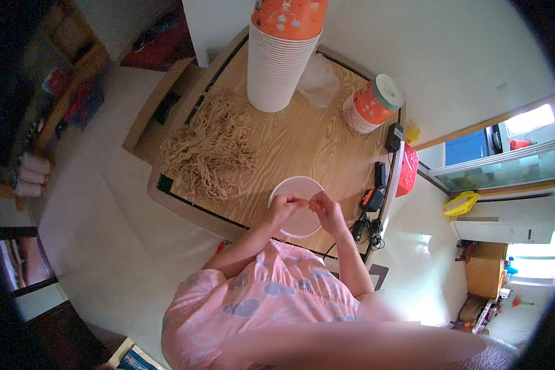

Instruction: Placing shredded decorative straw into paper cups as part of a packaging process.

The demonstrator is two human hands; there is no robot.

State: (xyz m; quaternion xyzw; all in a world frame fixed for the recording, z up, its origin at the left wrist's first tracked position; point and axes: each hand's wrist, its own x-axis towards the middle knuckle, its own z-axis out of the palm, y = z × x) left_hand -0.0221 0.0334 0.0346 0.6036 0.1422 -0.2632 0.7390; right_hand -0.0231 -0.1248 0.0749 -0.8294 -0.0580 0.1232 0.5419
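Note:
Over a white round tub (297,186) at the table's near edge, my left hand (285,208) and my right hand (327,211) meet with fingertips close together. Both are closed in a pinch. Whatever they pinch, if anything, is too small to make out. A loose heap of tan yarn-like strands (213,148) lies to the left of the tub. Beyond it stands a tall stack of white paper tubs (277,68) with an orange printed one on top.
A shorter orange stack of tubs with a pale lid (388,92) stands at the far right of the wooden table (302,145). A clear plastic bag (319,80) lies near the tall stack. Black adapters (372,200) and cables (370,233) run along the right edge, beside a red basket (407,169).

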